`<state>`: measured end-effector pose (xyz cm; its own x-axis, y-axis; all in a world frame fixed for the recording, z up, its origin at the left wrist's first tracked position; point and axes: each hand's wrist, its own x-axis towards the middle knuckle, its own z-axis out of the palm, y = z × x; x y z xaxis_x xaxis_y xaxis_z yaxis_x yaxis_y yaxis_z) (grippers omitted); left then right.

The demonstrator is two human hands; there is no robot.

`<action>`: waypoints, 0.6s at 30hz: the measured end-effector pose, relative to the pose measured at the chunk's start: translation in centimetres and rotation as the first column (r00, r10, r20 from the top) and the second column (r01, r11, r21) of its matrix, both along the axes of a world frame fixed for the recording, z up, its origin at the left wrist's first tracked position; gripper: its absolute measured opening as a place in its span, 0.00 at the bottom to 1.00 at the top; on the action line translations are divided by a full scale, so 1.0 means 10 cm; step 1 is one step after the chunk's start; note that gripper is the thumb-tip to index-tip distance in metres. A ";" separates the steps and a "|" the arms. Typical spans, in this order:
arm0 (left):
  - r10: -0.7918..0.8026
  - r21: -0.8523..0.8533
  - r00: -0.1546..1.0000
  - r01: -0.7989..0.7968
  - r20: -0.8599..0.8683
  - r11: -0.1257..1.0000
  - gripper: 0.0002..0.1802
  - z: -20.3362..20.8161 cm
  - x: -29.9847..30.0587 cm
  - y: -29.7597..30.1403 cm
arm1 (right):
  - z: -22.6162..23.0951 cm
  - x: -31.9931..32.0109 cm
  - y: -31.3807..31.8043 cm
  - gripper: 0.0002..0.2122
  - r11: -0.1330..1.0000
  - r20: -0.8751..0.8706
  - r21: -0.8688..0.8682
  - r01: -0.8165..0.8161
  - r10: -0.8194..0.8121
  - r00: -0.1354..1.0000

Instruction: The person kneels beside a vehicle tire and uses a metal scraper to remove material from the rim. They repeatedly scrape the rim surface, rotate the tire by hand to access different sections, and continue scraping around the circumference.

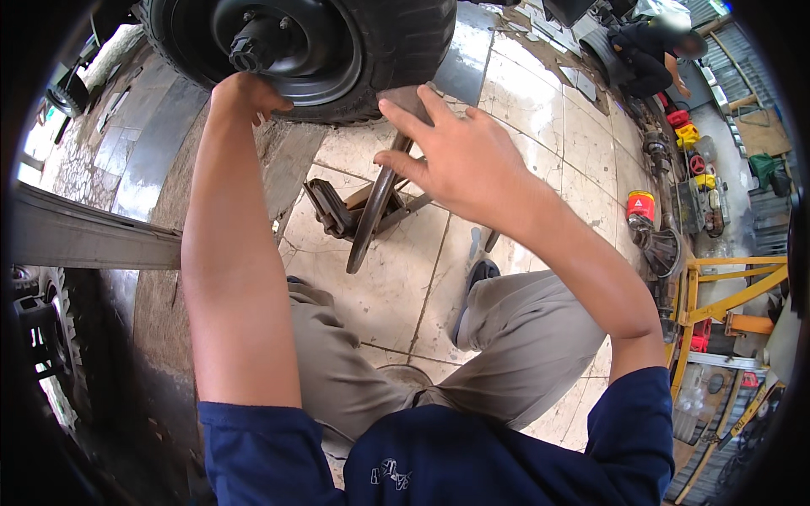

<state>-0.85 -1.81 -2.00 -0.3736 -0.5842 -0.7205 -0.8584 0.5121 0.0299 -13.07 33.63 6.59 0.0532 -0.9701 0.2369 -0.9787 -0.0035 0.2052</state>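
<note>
A black wheel rim [342, 80] with a chunky-treaded tyre [405, 42] stands before me at the top. My left hand [251, 94] is bent over at the rim's lower left, its fingers loosely apart and partly hidden. Right of the tyre's lower edge, my right hand [460, 152] has its fingers spread. Below its fingers, a dark metal bar [374, 219] slants upward to a flat brownish piece [405, 103] beside the tyre. Whether my fingertips touch that piece I cannot tell. A rusty metal stand [331, 207] is on the tiles behind the bar.
A grey metal beam [93, 229] juts in from the left, above another wheel [67, 337]. A red can [640, 207], machine parts [662, 251] and a yellow frame [726, 295] line the right. Another person [645, 55] crouches at the upper right.
</note>
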 end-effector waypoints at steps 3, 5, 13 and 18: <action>-0.003 0.044 1.000 0.001 0.029 0.999 0.36 -0.18 0.04 -0.24 | 0.06 -0.07 -0.07 0.34 0.993 0.170 0.106 0.046 -0.064 0.983; -0.054 0.027 0.998 0.055 -0.020 0.998 0.36 -0.01 -0.03 -0.01 | 0.12 -0.01 -0.01 0.36 0.979 0.230 0.178 0.100 -0.141 0.963; -0.002 0.026 1.000 0.001 0.021 1.000 0.40 0.02 0.04 0.01 | 0.03 -0.01 -0.08 0.29 0.995 0.367 0.100 -0.016 -0.022 0.930; -0.044 0.018 0.998 0.044 0.035 0.999 0.35 -0.03 0.02 -0.07 | 0.09 -0.09 0.00 0.20 0.993 0.545 0.114 -0.011 -0.053 0.837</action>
<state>-0.62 -2.47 -2.31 -0.3731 -0.5551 -0.7434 -0.8357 0.5491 0.0094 -14.01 33.66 7.46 -0.0740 -0.9906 0.1149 -0.9313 0.0275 -0.3633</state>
